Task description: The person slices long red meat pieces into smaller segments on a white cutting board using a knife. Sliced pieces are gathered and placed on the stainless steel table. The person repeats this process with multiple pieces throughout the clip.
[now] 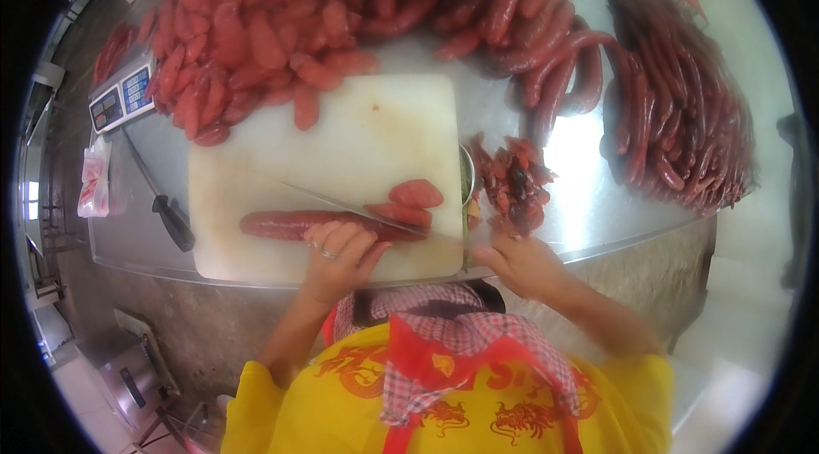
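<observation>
A dark red sausage (277, 224) lies lengthwise on a white cutting board (256, 155). My left hand (339, 251), with a ring on one finger, is closed over its middle and presses it to the board. At the sausage's right end, the long thin blade of a knife (341, 201) slants across. My right hand (522, 268) is closed at the blade's right end, slightly blurred, past the board's edge; the handle is hidden in it. Two cut slices (415, 194) rest beside the blade.
A heap of slices (247, 27) covers the back left. Whole sausages (520, 10) lie behind, with a bigger pile (674, 96) at right. Trimmed ends (516, 189) sit beside the board. A second knife (166, 206) and a scale (124, 97) are at left.
</observation>
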`<state>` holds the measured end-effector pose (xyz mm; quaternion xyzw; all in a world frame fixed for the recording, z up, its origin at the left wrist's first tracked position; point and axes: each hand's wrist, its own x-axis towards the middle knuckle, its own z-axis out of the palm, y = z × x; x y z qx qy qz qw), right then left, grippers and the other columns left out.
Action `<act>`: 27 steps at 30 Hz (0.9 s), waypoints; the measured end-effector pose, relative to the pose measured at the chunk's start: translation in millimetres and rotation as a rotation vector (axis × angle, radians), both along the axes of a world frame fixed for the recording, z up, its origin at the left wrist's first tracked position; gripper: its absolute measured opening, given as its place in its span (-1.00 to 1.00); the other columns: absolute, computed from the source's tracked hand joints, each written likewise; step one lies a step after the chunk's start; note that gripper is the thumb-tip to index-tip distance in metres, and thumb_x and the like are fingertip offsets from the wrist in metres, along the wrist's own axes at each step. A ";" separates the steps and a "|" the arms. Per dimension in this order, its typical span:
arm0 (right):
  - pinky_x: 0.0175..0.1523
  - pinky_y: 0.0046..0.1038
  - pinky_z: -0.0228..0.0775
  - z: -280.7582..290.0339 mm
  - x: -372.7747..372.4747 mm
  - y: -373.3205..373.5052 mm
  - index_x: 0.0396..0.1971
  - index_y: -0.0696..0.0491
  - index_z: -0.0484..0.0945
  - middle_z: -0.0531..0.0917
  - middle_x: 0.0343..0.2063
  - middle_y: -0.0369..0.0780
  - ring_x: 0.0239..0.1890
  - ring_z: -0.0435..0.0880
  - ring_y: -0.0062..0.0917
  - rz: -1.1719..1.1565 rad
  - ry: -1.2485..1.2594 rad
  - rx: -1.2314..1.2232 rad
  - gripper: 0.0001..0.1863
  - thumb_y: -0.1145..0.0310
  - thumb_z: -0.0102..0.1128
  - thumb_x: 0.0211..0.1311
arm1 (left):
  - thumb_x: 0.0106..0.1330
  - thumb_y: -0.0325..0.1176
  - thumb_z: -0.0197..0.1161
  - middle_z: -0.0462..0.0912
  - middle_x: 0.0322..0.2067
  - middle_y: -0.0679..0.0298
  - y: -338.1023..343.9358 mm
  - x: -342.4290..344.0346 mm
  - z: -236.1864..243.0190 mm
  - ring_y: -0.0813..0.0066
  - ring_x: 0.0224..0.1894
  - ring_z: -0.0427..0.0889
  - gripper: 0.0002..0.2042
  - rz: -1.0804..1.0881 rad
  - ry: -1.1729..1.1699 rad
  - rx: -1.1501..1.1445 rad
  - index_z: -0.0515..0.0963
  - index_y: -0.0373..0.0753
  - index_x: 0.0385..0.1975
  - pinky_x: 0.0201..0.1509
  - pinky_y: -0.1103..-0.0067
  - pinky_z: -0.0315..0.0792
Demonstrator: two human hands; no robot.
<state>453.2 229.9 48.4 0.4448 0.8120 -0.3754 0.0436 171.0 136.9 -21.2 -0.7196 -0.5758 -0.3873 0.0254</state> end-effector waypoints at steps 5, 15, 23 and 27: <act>-0.52 -0.11 0.38 61.6 75.3 -41.3 -0.44 0.11 0.50 0.53 -0.73 -0.03 -0.63 0.57 0.01 0.003 -0.227 -0.045 -0.54 -0.02 -0.01 0.41 | -0.14 -0.38 0.57 0.54 -0.24 0.32 -0.7 -3.6 -2.2 0.28 -0.17 0.49 -0.61 -0.001 -0.028 -0.014 0.57 -0.10 -0.27 -0.08 0.37 0.26; -0.32 -0.05 0.46 -23.4 -38.2 -14.5 -0.40 0.18 0.56 0.60 -0.58 0.09 -0.45 0.62 0.06 0.060 -0.104 0.024 -0.40 -0.11 -0.14 0.43 | -0.14 -0.40 0.58 0.54 -0.29 0.32 3.9 -7.8 0.9 0.28 -0.18 0.50 -0.61 -0.024 -0.078 -0.039 0.57 -0.12 -0.29 -0.07 0.41 0.31; -0.37 -0.05 0.42 37.5 15.9 -30.8 -0.44 0.15 0.55 0.59 -0.63 0.02 -0.50 0.61 0.04 -0.059 -0.080 -0.023 -0.41 -0.13 -0.10 0.40 | -0.15 -0.42 0.55 0.55 -0.25 0.31 -7.1 -27.0 0.2 0.27 -0.17 0.50 -0.61 0.032 -0.003 -0.009 0.58 -0.12 -0.27 -0.05 0.40 0.30; -0.40 -0.10 0.43 63.0 49.3 -48.5 -0.43 0.15 0.56 0.59 -0.62 0.02 -0.49 0.60 0.04 -0.029 -0.360 -0.132 -0.43 -0.12 -0.08 0.40 | -0.15 -0.44 0.53 0.55 -0.23 0.30 -5.3 -25.8 -0.9 0.26 -0.16 0.50 -0.63 0.032 -0.050 -0.028 0.58 -0.12 -0.28 -0.03 0.39 0.29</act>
